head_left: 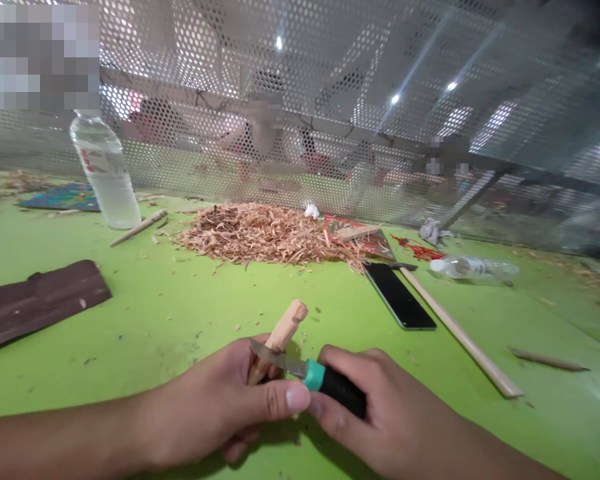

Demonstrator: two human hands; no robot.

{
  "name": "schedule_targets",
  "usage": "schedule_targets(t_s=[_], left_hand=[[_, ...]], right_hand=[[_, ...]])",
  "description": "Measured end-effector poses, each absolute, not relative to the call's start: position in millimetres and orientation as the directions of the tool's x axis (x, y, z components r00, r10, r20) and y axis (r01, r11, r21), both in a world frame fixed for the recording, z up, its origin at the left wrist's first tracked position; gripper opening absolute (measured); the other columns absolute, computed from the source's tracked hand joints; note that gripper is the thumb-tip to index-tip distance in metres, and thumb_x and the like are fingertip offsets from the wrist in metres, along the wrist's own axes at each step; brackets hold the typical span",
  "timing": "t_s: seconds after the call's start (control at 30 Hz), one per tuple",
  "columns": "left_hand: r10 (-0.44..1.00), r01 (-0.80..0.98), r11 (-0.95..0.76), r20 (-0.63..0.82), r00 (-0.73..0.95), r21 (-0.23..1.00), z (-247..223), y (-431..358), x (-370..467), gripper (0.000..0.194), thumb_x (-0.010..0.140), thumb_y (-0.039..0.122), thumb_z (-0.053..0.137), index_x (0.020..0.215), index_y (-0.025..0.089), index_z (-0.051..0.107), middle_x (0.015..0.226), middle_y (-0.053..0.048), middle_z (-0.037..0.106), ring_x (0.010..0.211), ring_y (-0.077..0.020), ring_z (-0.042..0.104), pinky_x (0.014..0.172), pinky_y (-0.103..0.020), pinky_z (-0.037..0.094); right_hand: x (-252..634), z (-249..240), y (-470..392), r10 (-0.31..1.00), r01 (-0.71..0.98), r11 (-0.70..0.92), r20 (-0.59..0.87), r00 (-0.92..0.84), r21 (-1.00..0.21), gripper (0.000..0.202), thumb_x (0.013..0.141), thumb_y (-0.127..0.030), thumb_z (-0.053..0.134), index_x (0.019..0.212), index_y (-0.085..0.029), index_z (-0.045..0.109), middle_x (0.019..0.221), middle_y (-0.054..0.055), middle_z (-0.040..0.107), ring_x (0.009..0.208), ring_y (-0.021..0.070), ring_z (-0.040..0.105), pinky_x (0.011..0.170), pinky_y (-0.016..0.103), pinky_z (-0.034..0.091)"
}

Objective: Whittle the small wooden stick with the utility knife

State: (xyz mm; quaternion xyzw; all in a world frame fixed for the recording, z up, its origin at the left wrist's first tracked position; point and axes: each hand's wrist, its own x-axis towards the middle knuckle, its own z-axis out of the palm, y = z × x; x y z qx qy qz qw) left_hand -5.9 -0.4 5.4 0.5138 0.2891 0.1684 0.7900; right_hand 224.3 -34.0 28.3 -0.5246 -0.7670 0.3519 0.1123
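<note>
A partly carved piece of wood (286,328) slants up out of my left hand (220,393), whose fingers are wrapped round its lower end. My right hand (375,407) grips the black and teal handle of a carving knife (337,388). The short blade lies across the wood, against its surface. My left thumb reaches over to the knife near the teal collar. Both hands are just above the green table (170,373), close to its near side. The lower end of the wood is mostly hidden by my left hand.
A heap of wood shavings (260,233) lies ahead, with a phone (400,297) and a long wooden-handled tool (460,333) to its right. A water bottle (105,173) stands at left near a brown sheet (45,300). Behind rises a perforated metal screen (330,87); a bottle (475,268) lies right.
</note>
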Motion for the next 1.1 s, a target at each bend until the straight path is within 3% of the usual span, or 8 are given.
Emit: schedule_targets(t_s=[0.1, 0.23, 0.4, 0.67, 0.87, 1.1], left_hand=[[0.58, 0.089, 0.389, -0.319, 0.749, 0.917, 2, -4, -5, 0.057, 0.09, 0.073, 0.073, 0.076, 0.023, 0.05, 0.052, 0.012, 0.041, 0.039, -0.0038, 0.032, 0.038, -0.016, 0.03], [0.631, 0.12, 0.371, -0.345, 0.695, 0.921, -1, -10, -4, 0.056, 0.089, 0.076, 0.071, 0.088, 0.024, 0.05, 0.053, 0.013, 0.044, 0.04, -0.0045, 0.033, 0.039, -0.015, 0.029], [0.662, 0.112, 0.396, -0.368, 0.653, 0.911, -5, -13, -2, 0.059, 0.088, 0.079, 0.071, 0.084, 0.025, 0.045, 0.049, 0.015, 0.043, 0.037, -0.0037, 0.03, 0.036, -0.014, 0.029], [0.661, 0.092, 0.43, -0.382, 0.646, 0.898, -4, -15, 3, 0.061, 0.085, 0.083, 0.07, 0.092, 0.026, 0.048, 0.05, 0.015, 0.043, 0.039, -0.005, 0.029, 0.036, -0.014, 0.03], [0.654, -0.02, 0.435, -0.301, 0.694, 0.9, -12, -12, 2, 0.046, 0.094, 0.064, 0.074, 0.089, 0.026, 0.049, 0.052, 0.015, 0.041, 0.039, -0.0049, 0.025, 0.037, -0.015, 0.029], [0.617, -0.023, 0.4, -0.25, 0.746, 0.916, -6, -8, -2, 0.048, 0.092, 0.06, 0.08, 0.079, 0.021, 0.054, 0.05, 0.013, 0.04, 0.039, -0.0037, 0.027, 0.037, -0.015, 0.025]], right_hand=[[221, 27, -37, 0.898, 0.748, 0.187, -0.197, -0.393, -0.637, 0.043, 0.1, -0.053, 0.068, 0.076, -0.024, 0.047, 0.063, -0.006, 0.052, 0.056, 0.0132, 0.046, 0.053, 0.025, 0.027], [219, 23, -39, 0.916, 0.782, 0.185, -0.183, -0.356, -0.595, 0.045, 0.099, -0.058, 0.067, 0.075, -0.025, 0.047, 0.062, -0.005, 0.054, 0.055, 0.0145, 0.045, 0.053, 0.026, 0.025], [217, 18, -40, 0.934, 0.83, 0.206, -0.15, -0.325, -0.519, 0.05, 0.101, -0.065, 0.057, 0.075, -0.026, 0.044, 0.062, -0.003, 0.056, 0.054, 0.0162, 0.043, 0.055, 0.028, 0.023], [216, 5, -43, 0.944, 0.874, 0.277, -0.058, -0.326, -0.4, 0.036, 0.107, -0.054, 0.05, 0.084, -0.026, 0.05, 0.067, 0.001, 0.062, 0.053, 0.0189, 0.048, 0.053, 0.028, 0.023], [217, 14, -41, 0.931, 0.825, 0.243, -0.117, -0.347, -0.51, 0.039, 0.106, -0.056, 0.053, 0.083, -0.025, 0.048, 0.07, 0.0, 0.063, 0.057, 0.0182, 0.053, 0.055, 0.027, 0.027], [219, 30, -40, 0.901, 0.746, 0.17, -0.206, -0.382, -0.643, 0.043, 0.1, -0.055, 0.063, 0.076, -0.024, 0.048, 0.065, -0.004, 0.052, 0.057, 0.0139, 0.045, 0.053, 0.025, 0.026]])
